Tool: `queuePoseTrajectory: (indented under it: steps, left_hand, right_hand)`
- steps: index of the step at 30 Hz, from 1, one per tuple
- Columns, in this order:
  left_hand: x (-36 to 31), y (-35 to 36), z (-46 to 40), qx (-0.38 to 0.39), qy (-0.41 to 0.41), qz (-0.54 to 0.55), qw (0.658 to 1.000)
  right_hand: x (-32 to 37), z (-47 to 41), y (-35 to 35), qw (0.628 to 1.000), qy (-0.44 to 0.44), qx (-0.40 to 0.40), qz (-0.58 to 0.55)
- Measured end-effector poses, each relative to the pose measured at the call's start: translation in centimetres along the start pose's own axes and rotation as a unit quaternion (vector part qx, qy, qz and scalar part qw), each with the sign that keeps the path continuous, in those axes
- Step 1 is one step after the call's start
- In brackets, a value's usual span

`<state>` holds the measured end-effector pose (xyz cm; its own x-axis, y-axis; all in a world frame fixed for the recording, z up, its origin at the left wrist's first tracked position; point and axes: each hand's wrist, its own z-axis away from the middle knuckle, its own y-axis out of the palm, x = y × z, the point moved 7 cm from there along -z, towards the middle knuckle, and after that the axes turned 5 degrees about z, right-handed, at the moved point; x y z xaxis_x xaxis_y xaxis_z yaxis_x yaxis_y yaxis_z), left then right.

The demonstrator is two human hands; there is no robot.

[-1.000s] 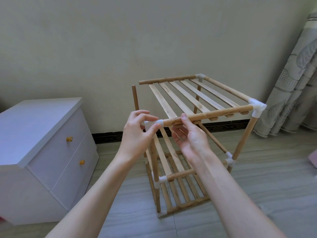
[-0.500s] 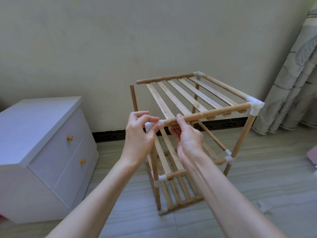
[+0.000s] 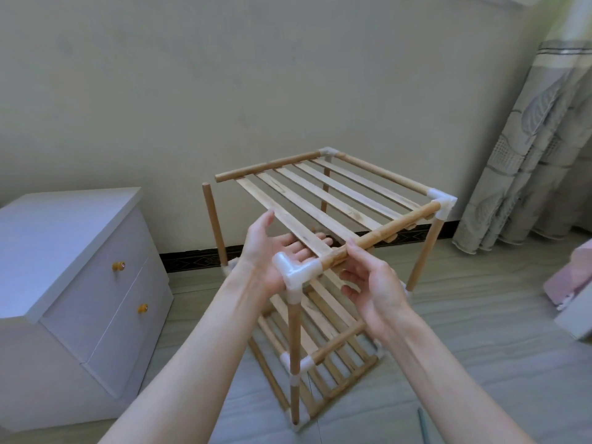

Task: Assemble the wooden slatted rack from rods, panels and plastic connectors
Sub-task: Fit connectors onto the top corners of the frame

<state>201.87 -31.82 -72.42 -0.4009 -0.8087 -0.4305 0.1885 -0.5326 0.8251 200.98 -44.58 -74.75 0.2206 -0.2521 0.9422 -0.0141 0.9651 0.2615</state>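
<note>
White plastic corner connector (image 3: pixel 296 273) sits on the near-left post (image 3: pixel 294 347), with the top front rod (image 3: pixel 381 233) plugged into its right socket. Rack (image 3: pixel 320 283) stands on the floor against the wall, top slatted panel (image 3: pixel 326 200) already laid in.

I read the hands as steadying that joint so it stays seated while the left side gets closed up. Left side isn't done: back-left post (image 3: pixel 213 224) stands bare with no connector, and the rear rod (image 3: pixel 267 166) ends free just above and beside it.

Grip:
- left hand (image 3: pixel 267 251): behind the connector, under the near slat, palm up, fingers extended and loose. Looks like it's propping the panel; not clasping anything I can see.
- right hand (image 3: pixel 371 283): below the front rod, thumb tip touching the rod just right of the connector, other fingers relaxed and spread beneath. Light contact, no real clamp.

Next, in my judgement: a connector onto the back-left post, and a side rod is still missing there.
</note>
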Motion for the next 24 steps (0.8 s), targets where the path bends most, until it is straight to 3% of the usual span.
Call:
queuePoseTrajectory:
  steps: [3, 9, 24]
  left_hand:
    - [1.4, 1.0, -0.9, 0.024, -0.012, 0.032, 0.999]
    - [2.7, 1.1, -1.4, -0.035, 0.044, 0.039, 0.998]
    - [3.6, 0.8, -0.4, -0.113, 0.089, 0.038, 0.989]
  right_hand:
    - [0.2, 0.2, -0.7, 0.999, -0.002, -0.027, -0.041]
    - [0.7, -0.2, -1.1, 0.994, -0.019, -0.023, -0.106]
    - [-0.5, 0.5, -0.8, 0.989, -0.025, -0.074, -0.126]
